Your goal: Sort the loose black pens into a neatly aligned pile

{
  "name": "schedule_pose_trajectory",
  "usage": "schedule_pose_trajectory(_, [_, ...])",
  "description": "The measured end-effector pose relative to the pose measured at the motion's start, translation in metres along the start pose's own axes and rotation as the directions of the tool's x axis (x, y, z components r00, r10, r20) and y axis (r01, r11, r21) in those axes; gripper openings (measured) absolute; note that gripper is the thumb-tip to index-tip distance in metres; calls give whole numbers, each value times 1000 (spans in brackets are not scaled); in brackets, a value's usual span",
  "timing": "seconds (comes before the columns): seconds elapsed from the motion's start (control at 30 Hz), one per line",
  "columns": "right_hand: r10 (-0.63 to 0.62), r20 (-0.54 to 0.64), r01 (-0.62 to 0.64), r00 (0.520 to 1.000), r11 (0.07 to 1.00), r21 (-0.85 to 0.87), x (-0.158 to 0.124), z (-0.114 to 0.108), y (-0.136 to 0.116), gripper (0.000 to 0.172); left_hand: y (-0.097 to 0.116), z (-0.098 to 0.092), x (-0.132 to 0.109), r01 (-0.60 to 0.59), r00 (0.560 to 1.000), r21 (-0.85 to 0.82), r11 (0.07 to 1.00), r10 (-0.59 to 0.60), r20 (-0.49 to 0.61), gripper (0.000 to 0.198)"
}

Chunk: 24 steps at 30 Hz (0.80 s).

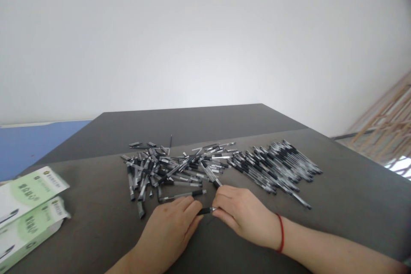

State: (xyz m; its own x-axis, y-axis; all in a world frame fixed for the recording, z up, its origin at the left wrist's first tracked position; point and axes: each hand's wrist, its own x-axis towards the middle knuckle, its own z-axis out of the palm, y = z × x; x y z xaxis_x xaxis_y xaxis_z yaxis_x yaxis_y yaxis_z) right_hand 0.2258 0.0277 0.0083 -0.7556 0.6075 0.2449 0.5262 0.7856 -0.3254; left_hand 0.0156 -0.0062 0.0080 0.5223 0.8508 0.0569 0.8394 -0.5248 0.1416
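Near the front of the table, my left hand [173,227] is closed around a gel pen [205,211] with a black rubber grip; most of its barrel is hidden in the palm. The silvery tip of the pen points right, into the pinched fingers of my right hand [245,214]. Whether those fingers also hold a cap cannot be made out. Just beyond my hands lies a jumbled heap of clear and black pens and loose caps [180,167]. To the right, many pens [272,165] lie roughly side by side in a slanting row.
Two green-and-white pen boxes [28,218] lie at the left table edge. The dark grey table [96,205] reaches back to a white wall [199,43]. On the left is a blue surface [38,145], and a wooden slatted frame [391,115] stands at the right.
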Motion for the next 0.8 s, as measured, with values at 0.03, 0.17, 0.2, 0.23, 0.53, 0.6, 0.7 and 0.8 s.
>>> schedule_pose_trajectory(0.03, [-7,6,7,1000,1000,-12,0,0,0,22,0,0,0,-5,1000,6,1000,5,-3,16])
schedule_pose_trajectory(0.17, [-18,19,19,1000,999,-28,0,2,-1,23,1,-1,-1,-22,999,32,999,22,-23,14])
schedule_pose_trajectory(0.2, [-12,20,13,1000,1000,-24,0,2,-1,22,1,-1,-1,-27,999,35,999,28,-30,14])
schedule_pose_trajectory(0.23, [-4,18,5,1000,1000,-16,-1,3,-1,22,1,-1,-1,-31,999,36,999,32,-36,13])
schedule_pose_trajectory(0.53, [43,-29,-40,999,995,90,-1,-2,-2,14,-1,2,-1,-23,999,17,1000,24,-48,14])
schedule_pose_trajectory(0.6, [36,-18,-35,999,996,87,-1,-3,-2,15,0,0,-1,-10,1000,-1,1000,10,-25,14])
schedule_pose_trajectory(0.7, [33,8,-33,999,997,75,-1,-2,-3,18,3,-1,-1,4,1000,-13,1000,-4,5,14])
schedule_pose_trajectory(0.8, [49,18,-50,999,994,92,-1,0,-3,18,4,-1,-1,11,1000,-20,1000,-11,19,14])
